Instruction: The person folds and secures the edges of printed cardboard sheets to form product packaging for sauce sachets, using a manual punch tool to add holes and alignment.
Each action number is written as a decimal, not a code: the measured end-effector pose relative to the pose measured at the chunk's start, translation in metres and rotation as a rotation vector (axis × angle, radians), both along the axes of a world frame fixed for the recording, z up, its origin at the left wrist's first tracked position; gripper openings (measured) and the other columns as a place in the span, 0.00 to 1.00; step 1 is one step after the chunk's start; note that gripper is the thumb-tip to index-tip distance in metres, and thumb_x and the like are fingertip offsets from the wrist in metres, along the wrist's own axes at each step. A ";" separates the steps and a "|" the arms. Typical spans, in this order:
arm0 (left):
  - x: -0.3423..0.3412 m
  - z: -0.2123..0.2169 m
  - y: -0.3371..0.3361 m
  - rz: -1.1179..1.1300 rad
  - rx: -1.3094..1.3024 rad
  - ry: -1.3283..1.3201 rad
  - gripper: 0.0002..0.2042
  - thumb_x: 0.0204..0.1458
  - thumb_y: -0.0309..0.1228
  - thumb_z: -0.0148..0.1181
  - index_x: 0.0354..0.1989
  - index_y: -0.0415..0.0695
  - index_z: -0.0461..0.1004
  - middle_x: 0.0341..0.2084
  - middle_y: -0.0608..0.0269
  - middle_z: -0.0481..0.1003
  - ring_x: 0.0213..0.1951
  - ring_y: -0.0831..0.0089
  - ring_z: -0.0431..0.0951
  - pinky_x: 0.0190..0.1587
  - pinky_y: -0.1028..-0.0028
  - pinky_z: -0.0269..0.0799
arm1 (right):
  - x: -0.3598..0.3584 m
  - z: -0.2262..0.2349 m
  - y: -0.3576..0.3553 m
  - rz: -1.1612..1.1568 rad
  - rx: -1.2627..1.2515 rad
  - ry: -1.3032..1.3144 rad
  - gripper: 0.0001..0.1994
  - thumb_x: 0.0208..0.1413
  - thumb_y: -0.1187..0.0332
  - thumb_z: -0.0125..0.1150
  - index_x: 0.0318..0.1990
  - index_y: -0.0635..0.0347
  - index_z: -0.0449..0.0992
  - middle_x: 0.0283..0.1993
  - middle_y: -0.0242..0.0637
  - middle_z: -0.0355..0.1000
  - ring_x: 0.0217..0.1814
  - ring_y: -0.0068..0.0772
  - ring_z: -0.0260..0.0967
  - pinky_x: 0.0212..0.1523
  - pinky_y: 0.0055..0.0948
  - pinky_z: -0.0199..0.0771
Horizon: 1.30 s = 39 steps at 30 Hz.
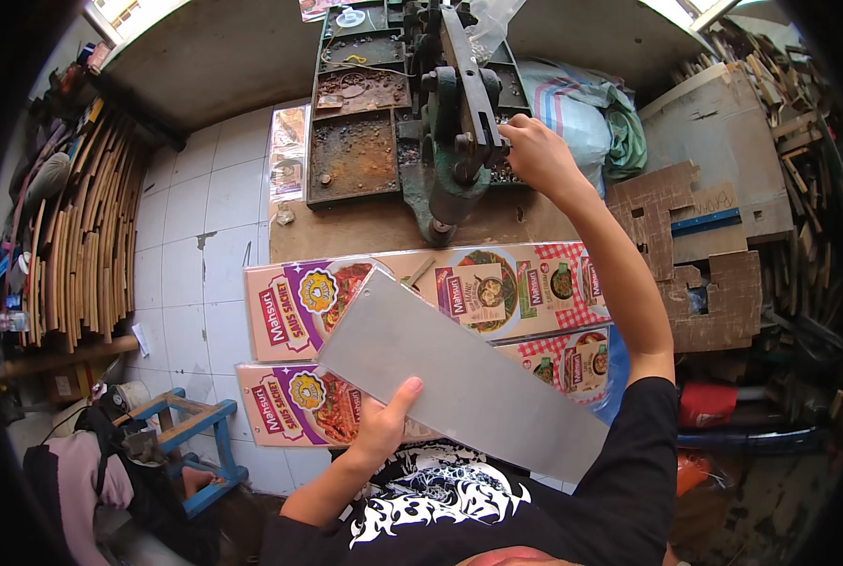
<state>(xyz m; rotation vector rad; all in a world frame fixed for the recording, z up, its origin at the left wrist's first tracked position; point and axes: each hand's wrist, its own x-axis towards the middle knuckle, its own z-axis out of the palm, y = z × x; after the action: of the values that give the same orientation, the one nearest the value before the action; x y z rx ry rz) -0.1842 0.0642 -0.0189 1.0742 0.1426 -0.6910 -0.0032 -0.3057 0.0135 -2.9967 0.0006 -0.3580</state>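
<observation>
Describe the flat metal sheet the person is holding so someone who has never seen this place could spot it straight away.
Start at the green hand press at the top, where the right hand rests. Come down past the printed cardboard sheets on the floor to the left hand. It grips a long, plain grey metal sheet, lying diagonally; unlike the colourful cardboard under it, it is bare and unprinted.

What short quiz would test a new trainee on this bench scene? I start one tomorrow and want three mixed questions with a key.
1. True or false: the left hand holds a grey metal sheet.
2. The right hand rests on: A) the green press B) the blue stool C) the cardboard
3. What lies under the sheet?

Key: 1 true. 2 A. 3 printed cartons.
</observation>
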 end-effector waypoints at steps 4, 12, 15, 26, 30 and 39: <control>0.004 0.000 0.002 -0.066 0.013 -0.076 0.17 0.59 0.27 0.59 0.55 0.36 0.67 0.47 0.59 0.73 0.49 0.72 0.74 0.55 0.71 0.69 | 0.011 0.014 0.000 0.024 -0.076 0.145 0.10 0.51 0.70 0.65 0.42 0.58 0.81 0.43 0.44 0.76 0.46 0.50 0.75 0.49 0.44 0.76; 0.005 -0.005 0.004 -0.120 0.003 -0.143 0.17 0.59 0.27 0.60 0.54 0.36 0.68 0.46 0.59 0.73 0.47 0.72 0.74 0.51 0.71 0.71 | 0.012 0.016 -0.018 0.125 0.274 0.033 0.10 0.52 0.75 0.64 0.42 0.62 0.82 0.32 0.44 0.79 0.36 0.41 0.78 0.41 0.37 0.77; 0.005 -0.003 0.004 -0.103 -0.002 -0.141 0.17 0.58 0.27 0.60 0.54 0.36 0.68 0.45 0.59 0.73 0.47 0.72 0.75 0.51 0.71 0.71 | -0.001 0.017 -0.022 -0.002 0.872 0.204 0.10 0.55 0.75 0.63 0.45 0.65 0.82 0.31 0.36 0.79 0.35 0.26 0.77 0.38 0.28 0.76; 0.006 0.001 0.001 -0.071 -0.037 -0.103 0.17 0.59 0.28 0.59 0.55 0.35 0.67 0.46 0.58 0.73 0.48 0.71 0.74 0.52 0.70 0.71 | -0.060 0.016 0.027 0.096 1.720 0.295 0.12 0.57 0.75 0.65 0.48 0.67 0.77 0.40 0.40 0.77 0.38 0.28 0.77 0.42 0.26 0.79; 0.007 0.004 0.001 -0.051 -0.039 -0.121 0.17 0.59 0.27 0.59 0.55 0.35 0.67 0.46 0.58 0.73 0.48 0.70 0.75 0.52 0.70 0.71 | -0.066 0.009 0.051 0.137 1.520 0.209 0.13 0.57 0.76 0.65 0.49 0.67 0.73 0.40 0.40 0.77 0.39 0.26 0.76 0.42 0.25 0.78; 0.008 0.004 0.004 -0.103 -0.034 -0.115 0.21 0.57 0.27 0.60 0.58 0.35 0.63 0.49 0.57 0.71 0.50 0.70 0.73 0.55 0.69 0.70 | -0.067 -0.008 0.087 0.243 1.207 -0.012 0.14 0.54 0.78 0.67 0.46 0.66 0.70 0.38 0.33 0.76 0.39 0.17 0.74 0.41 0.20 0.76</control>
<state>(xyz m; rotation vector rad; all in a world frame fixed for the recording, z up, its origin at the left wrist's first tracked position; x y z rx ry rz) -0.1760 0.0678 -0.0148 1.0912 -0.0237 -0.7193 -0.0702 -0.2191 0.0052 -1.7749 -0.1053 -0.2178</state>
